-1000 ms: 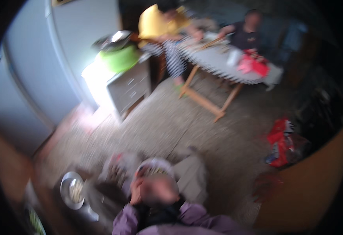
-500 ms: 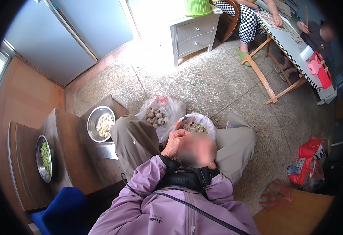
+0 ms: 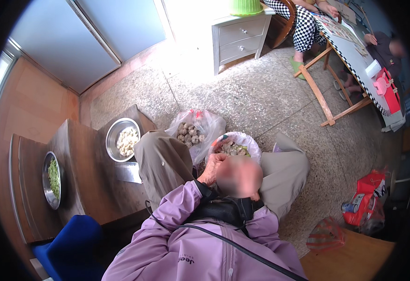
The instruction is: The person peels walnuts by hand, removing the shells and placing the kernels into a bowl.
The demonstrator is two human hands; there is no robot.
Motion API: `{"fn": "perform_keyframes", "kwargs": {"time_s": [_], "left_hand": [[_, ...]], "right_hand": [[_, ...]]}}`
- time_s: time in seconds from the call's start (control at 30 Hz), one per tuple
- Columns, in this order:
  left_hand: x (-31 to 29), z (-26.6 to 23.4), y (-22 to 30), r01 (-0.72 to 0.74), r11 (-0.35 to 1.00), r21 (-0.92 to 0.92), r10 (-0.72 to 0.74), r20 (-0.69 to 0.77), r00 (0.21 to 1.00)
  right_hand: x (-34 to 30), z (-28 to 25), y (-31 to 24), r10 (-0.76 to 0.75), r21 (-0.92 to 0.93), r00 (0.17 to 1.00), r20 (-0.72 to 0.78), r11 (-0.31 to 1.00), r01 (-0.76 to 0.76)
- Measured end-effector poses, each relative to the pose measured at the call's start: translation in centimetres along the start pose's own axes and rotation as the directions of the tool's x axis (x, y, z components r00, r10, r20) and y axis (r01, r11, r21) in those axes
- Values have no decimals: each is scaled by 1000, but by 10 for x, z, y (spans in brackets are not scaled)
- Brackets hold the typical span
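Observation:
My left hand [image 3: 210, 169] is raised in front of my lap, its fingers bent and pinched together; whatever they hold is hidden. Close beside it is my right hand [image 3: 254, 195], mostly covered by a blurred patch, so its fingers cannot be made out. Just beyond both hands stands a round container lined with a white bag [image 3: 249, 142], with pale skins and some greenish scraps inside. Left of that, an opened clear plastic bag [image 3: 213, 125] holds several whole garlic bulbs [image 3: 189, 134]. Peeled garlic cloves [image 3: 128, 141] lie in a steel bowl [image 3: 109, 149] beside my left knee.
A second steel bowl [image 3: 48, 198] with chopped greens stands on the wooden surface [image 3: 84, 173] at left, near a cleaver-like metal blade [image 3: 129, 172]. Red bags [image 3: 365, 196] lie at right. Two people sit at a checkered-edge table [image 3: 352, 63]; a drawer cabinet [image 3: 240, 40] stands ahead.
The view has shifted slightly. My hands stay close together in front of my lap, with the left fingers still pinched. The seated person's hand at the far table has moved a little.

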State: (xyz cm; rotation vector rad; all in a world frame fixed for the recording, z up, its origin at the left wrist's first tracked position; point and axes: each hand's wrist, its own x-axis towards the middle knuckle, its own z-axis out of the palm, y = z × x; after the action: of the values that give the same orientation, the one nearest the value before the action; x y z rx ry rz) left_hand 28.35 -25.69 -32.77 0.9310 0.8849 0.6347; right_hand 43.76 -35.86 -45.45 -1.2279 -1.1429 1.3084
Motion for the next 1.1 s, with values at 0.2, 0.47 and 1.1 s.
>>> {"fn": "perform_keyframes", "kwargs": {"time_s": [0.2,0.47,1.1], "left_hand": [[-3,-8,12,132,922,364,-142,1,990],[2,-4,7,101,979,175,-104,6,995],[-4,-8,17,112,980,163,-126,78,989]], "right_hand": [[16,17,-90,302,761,941,-151,643,-84],[18,26,-109,352,584,836,-420,811,-48],[20,29,-113,394,695,880,-266,711,-109]]}}
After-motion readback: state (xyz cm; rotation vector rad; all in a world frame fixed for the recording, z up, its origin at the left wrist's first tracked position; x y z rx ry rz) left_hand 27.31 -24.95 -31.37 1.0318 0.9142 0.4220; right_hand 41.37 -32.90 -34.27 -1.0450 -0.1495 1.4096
